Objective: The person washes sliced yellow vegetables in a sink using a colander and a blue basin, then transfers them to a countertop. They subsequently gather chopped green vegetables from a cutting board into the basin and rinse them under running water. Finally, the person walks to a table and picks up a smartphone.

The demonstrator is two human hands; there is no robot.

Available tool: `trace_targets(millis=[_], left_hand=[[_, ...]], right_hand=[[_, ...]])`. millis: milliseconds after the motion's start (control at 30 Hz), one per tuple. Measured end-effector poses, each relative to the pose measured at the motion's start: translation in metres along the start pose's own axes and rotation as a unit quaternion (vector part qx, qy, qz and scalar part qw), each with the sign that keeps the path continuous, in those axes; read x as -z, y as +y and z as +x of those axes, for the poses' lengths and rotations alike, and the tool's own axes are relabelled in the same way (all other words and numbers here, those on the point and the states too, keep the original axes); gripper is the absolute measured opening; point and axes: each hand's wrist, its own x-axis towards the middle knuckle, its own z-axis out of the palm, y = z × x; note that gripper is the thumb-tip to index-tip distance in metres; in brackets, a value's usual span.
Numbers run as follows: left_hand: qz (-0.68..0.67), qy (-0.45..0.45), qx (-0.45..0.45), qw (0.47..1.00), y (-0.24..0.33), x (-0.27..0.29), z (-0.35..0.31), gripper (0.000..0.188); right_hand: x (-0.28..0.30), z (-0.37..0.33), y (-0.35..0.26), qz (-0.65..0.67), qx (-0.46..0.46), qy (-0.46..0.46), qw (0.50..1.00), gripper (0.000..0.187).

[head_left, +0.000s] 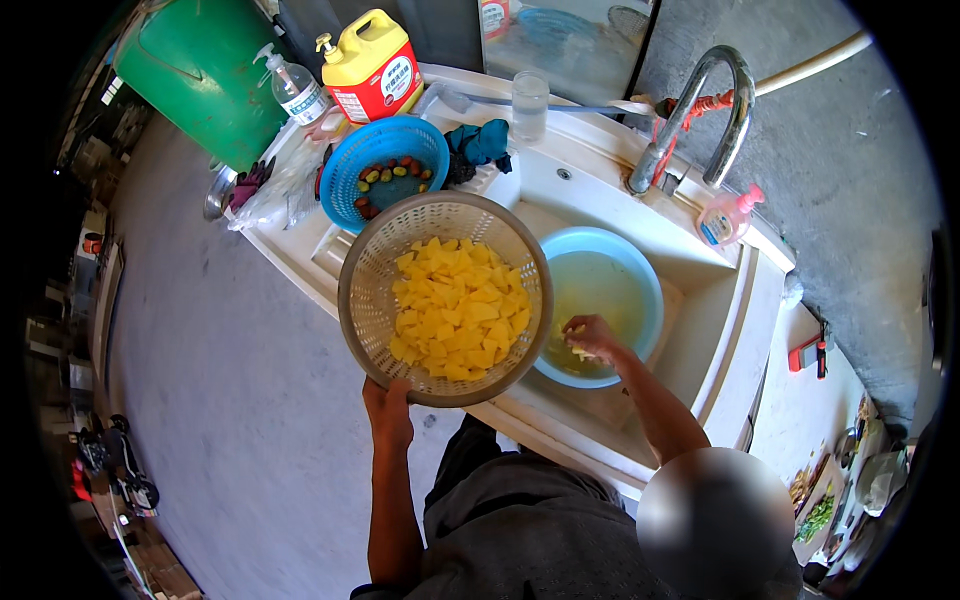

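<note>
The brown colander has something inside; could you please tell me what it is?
Yellow pieces are heaped in the colander; whatever lies beneath the top layer is covered.

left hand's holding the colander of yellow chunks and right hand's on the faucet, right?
The right hand's place is wrong: the head view shows the right hand at the light blue basin. The left hand does hold the colander of yellow chunks.

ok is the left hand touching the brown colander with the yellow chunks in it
Touching. The head view shows the left hand meeting the near rim of the brown colander, with no gap between them.
</note>
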Motion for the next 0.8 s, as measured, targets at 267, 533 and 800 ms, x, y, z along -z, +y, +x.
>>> trace_targets(millis=[267,533,800], left_hand=[[0.004,0.011,0.004,1.000,0.004,-0.007,-0.003,0.044],[0.008,0.014,-0.001,1.000,0.002,-0.004,-0.001,0.043],[0.068,0.001,0.013,0.998,0.003,0.003,-0.002,0.050]], right_hand=[[0.053,-0.022,-0.098,0.075,0.141,0.107,0.981,0.013],[-0.011,-0.082,-0.251,0.005,0.372,0.014,0.928,0.032],[-0.030,-0.060,-0.261,-0.017,0.414,0.019,0.910,0.028]])
